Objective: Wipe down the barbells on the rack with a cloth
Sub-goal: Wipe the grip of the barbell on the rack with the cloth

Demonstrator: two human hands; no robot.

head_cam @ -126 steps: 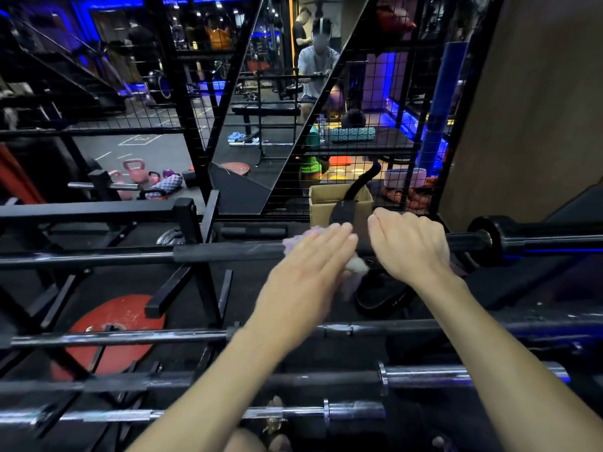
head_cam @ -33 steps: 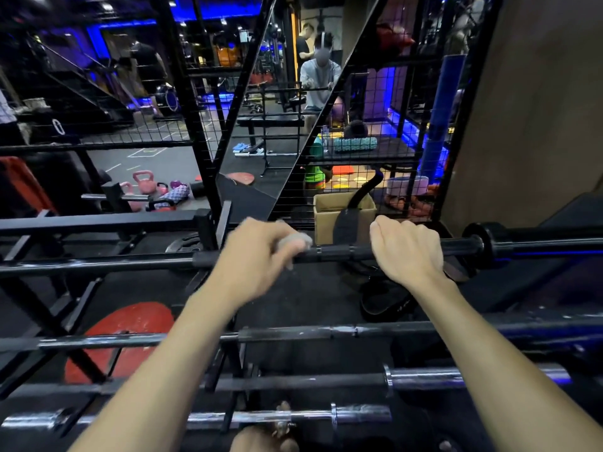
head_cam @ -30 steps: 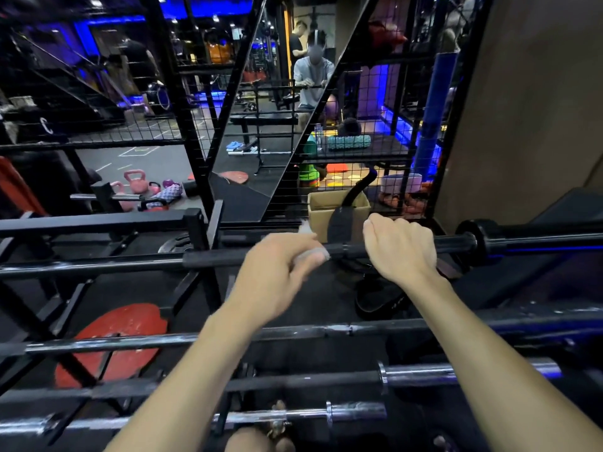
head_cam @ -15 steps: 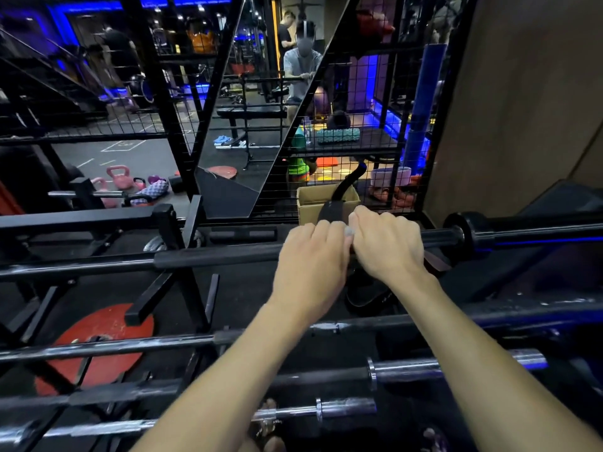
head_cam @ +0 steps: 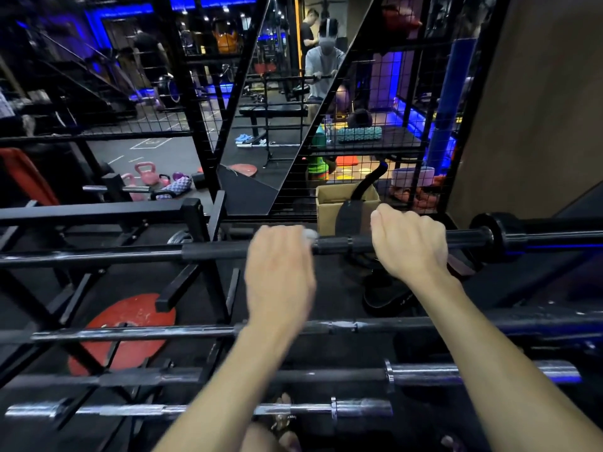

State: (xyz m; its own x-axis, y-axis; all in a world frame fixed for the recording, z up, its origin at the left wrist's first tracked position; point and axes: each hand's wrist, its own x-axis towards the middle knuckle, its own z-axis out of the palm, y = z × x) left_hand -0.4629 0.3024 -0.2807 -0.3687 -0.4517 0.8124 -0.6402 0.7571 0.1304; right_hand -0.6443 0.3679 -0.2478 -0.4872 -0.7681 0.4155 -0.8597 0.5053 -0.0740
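Left hand fingers curl over the top black barbell, clamping a pale cloth whose edge peeks out at the fingertips; the right hand grips the same bar just beside it, fingers wrapped around. Three more barbells lie on lower rack rungs. Risks: the cloth, mostly hidden, might bunch and slip free, or the bar might roll under uneven pressure

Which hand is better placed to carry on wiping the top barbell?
Left. The left hand already presses the cloth around the top barbell, with bare bar on either side. The right hand grips the bar bare, seemingly steadying it.
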